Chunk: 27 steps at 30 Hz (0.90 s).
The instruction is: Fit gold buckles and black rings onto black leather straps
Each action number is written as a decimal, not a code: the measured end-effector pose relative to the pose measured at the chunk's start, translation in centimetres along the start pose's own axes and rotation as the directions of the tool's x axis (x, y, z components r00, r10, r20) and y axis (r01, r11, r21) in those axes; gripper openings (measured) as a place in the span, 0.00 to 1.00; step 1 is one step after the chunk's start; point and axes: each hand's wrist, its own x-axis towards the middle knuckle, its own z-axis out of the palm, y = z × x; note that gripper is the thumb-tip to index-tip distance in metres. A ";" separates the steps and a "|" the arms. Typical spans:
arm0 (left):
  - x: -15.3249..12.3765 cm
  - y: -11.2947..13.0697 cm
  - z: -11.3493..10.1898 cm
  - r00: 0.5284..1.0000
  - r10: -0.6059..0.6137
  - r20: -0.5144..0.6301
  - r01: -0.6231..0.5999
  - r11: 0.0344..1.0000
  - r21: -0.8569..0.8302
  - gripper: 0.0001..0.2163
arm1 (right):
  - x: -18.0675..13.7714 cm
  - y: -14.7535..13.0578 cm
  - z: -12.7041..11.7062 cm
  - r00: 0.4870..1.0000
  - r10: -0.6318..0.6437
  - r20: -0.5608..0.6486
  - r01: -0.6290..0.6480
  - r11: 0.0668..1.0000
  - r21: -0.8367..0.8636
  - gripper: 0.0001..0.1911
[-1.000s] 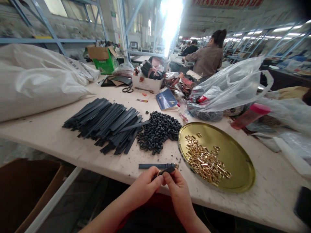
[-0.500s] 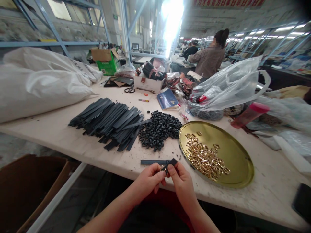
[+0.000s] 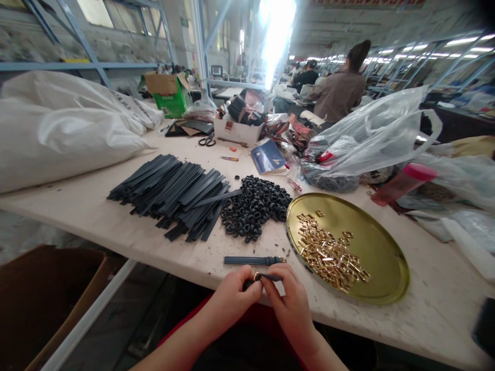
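Just off the table's front edge, my left hand [image 3: 243,289] pinches a dark strap with a gold buckle on it. My right hand [image 3: 285,289] grips the same strap [image 3: 272,277] by its other part, so the fingers of both hands nearly meet. Much of the strap is hidden by the fingers. Behind my hands lies another dark strap [image 3: 247,260] fitted with a gold buckle. Farther back are a pile of black loops [image 3: 257,206] and a stack of dark strips [image 3: 170,190]. Gold buckles [image 3: 328,252] lie heaped on a round golden tray [image 3: 390,252] at the right.
Scissors [image 3: 207,141], a cutter [image 3: 229,158] and a blue booklet [image 3: 268,156] lie toward the back. A clear plastic bag [image 3: 359,139] and a pink-capped container [image 3: 406,183] stand at the right. A white sack [image 3: 65,134] fills the left; a cardboard box [image 3: 58,304] sits below.
The held strap has turned from showing its flat face to nearly edge-on, and my hands have dropped slightly. The buckle end of the strap on the table is now uncovered.
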 end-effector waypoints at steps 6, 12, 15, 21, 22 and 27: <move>0.9 -0.8 -1.2 1.000 0.003 0.005 -0.003 1.000 0.027 0.13 | 1.7 -0.1 0.7 0.949 0.266 0.167 -0.298 0.931 0.210 0.09; 2.5 -1.5 -2.3 0.998 -0.001 -0.057 -0.008 0.985 -0.173 0.12 | 5.8 1.0 1.1 0.949 0.130 0.286 -0.172 0.977 0.126 0.19; 3.2 -1.8 -3.2 0.986 0.008 -0.169 -0.026 0.994 -0.105 0.10 | 9.3 2.1 2.1 0.971 -0.031 0.239 0.085 0.972 -0.218 0.09; 4.4 -2.9 -4.5 0.966 -0.082 -0.244 0.047 0.988 -0.147 0.10 | 12.9 3.4 3.3 0.937 -0.156 0.312 0.282 0.864 -0.417 0.06; 4.6 -3.0 -4.5 0.961 -0.069 -0.269 0.033 0.990 -0.138 0.10 | 12.9 3.3 3.1 0.947 -0.152 0.282 0.258 0.883 -0.392 0.05; 5.3 -1.7 -3.6 0.933 0.057 -0.355 -0.084 0.995 -0.062 0.11 | 10.6 2.4 1.8 0.944 0.251 0.214 -0.301 0.920 0.251 0.11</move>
